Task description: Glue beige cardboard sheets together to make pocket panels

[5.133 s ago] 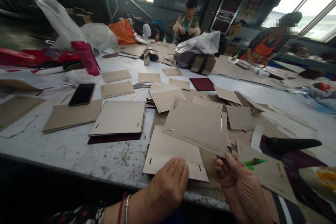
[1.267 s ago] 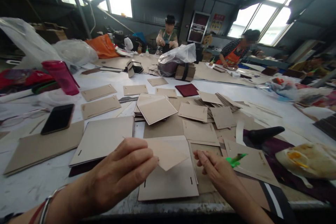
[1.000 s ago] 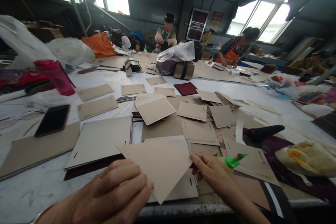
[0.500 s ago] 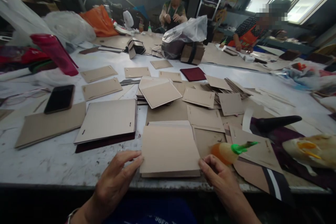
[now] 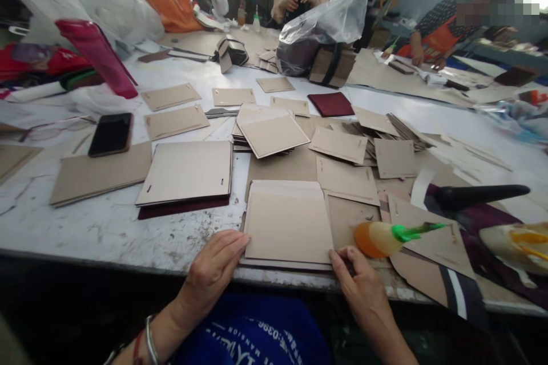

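Observation:
A beige rectangular panel lies on a small stack of similar pieces at the table's front edge. At the panel's left edge, my left hand has its fingers together, fingertips on the lower left side. My right hand pinches the lower right corner between thumb and fingers. The panel sits almost flat, and a darker layer shows under its front edge. Just beyond my right hand, a glue bottle with a green nozzle lies on its side.
Left of the panel are a stack of beige panels and a phone. Several beige pieces spread behind it. At right lies a black-handled tool. Two people work across the table, near a plastic-wrapped bundle.
The view has tilted down and shifted, so the scene appears higher and further right. The top panel has settled more squarely on the stack, with both hands still at its sides.

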Demonstrator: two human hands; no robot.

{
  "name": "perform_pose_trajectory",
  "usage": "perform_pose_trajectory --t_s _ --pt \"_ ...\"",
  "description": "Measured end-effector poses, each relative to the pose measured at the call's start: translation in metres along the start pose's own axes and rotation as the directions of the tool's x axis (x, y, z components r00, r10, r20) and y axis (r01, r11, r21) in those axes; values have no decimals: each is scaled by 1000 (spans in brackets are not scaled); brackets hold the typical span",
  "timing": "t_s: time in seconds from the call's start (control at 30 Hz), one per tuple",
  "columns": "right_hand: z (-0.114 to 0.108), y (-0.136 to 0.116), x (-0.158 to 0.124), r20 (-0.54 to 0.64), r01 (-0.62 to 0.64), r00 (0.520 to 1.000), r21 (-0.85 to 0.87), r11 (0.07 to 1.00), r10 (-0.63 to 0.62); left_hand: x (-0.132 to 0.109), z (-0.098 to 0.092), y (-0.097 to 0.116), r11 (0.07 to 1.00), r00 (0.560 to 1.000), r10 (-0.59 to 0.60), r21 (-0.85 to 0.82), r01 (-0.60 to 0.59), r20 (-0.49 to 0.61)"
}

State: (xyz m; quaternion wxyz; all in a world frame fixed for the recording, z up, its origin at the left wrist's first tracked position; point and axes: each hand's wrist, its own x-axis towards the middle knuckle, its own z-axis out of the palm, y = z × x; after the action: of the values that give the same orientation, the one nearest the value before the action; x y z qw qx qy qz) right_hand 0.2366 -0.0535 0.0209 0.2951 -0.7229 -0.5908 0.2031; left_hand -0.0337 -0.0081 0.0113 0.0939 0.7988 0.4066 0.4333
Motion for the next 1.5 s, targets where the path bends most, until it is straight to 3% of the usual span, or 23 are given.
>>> perform_pose_trajectory --t_s 0.53,0.87,1.17,1.33,1.5 --pt "10 7 -3 2 111 994 -158 981 -112 -14 1 -4 999 995 -46 17 45 90" --pt "6 25 4 11 389 916 -259 884 -400 -14 1 -4 999 997 -31 26 30 76" --pt "8 5 0 7 267 961 -258 928 -275 -21 -1 -8 999 990 -5 48 -2 143" --pt "10 3 -2 24 202 979 -272 941 -203 -27 2 -16 997 985 54 50 -63 165" --pt "10 2 -2 68 176 984 -228 958 -164 -25 3 -15 997 985 42 53 -51 170"
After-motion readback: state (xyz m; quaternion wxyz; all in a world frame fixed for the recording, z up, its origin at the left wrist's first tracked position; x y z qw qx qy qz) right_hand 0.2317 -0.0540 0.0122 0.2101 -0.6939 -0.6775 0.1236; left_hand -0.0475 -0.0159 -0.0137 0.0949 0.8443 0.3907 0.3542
